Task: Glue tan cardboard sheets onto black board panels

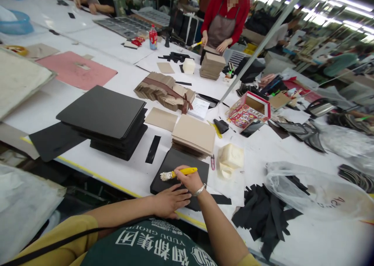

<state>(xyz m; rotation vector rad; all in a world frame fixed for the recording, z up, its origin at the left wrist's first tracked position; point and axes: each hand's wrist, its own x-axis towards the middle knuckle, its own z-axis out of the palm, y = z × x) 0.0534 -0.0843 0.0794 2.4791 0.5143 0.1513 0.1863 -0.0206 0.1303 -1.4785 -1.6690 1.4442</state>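
My right hand [189, 179] is closed around the yellow handle of a paintbrush [169, 175], whose pale, caked bristles point left over a black panel [163, 162]. Flat on the near edge of that panel lies my left hand [172, 201], its fingers stretched out beneath the right wrist. Just behind the black panel is a stack of beige boards [193, 135]. To the right stands a whitish glue container [231, 155], crusted on its side. A pink thread snipper [212, 162] rests between the container and the panel.
A tall stack of black panels [102, 112] is on the left, near a black strip [152, 149]. Black strips [264, 215] are heaped on the right beside a plastic bag [318, 192]. A metal pole [263, 43] rises behind. Across the table a co-worker [224, 16] handles brown boards [212, 66].
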